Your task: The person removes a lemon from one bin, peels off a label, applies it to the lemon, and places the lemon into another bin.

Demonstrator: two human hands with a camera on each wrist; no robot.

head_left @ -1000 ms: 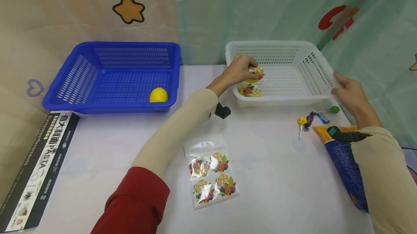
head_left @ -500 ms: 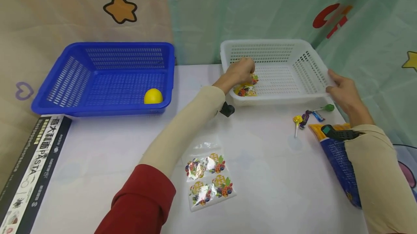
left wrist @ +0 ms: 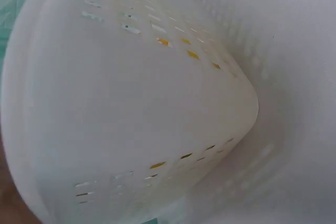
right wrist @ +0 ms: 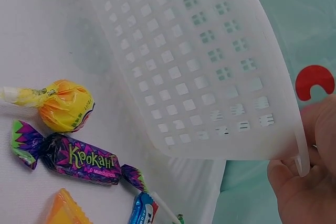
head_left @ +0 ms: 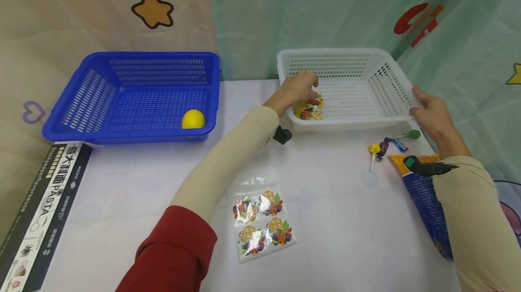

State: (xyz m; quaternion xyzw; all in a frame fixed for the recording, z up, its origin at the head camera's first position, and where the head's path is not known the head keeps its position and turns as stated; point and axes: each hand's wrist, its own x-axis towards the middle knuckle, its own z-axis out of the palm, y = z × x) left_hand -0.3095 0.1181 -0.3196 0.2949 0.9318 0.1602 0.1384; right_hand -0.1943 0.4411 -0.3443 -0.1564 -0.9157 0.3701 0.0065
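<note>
My left hand (head_left: 298, 87) reaches over the left end of the white basket (head_left: 354, 124), fingers loosely bent just above small yellow round packs with fruit-printed tops (head_left: 310, 110). Those packs lie in the basket's near left corner. At the opposite end, my right hand (head_left: 435, 118) grips the basket's rim between thumb and fingers; the right wrist view shows the thumb (right wrist: 294, 182) at the rim's corner. Yellow bits show through the slots of the basket wall (left wrist: 126, 87) in the left wrist view, where most of the left hand is hidden.
A blue basket (head_left: 142, 137) with a yellow ball-like thing (head_left: 193, 119) stands left. A pasta box (head_left: 44, 215) lies below it. A clear fruit-printed packet (head_left: 263, 224) lies mid-table. Right are a yellow lollipop (right wrist: 64, 106), wrapped candies (right wrist: 84, 158) and a blue bag (head_left: 425, 210).
My left hand has lowered a yellow fruit-printed pack into the basket's near left corner beside another and let it go. The right hand keeps its grip on the rim.
</note>
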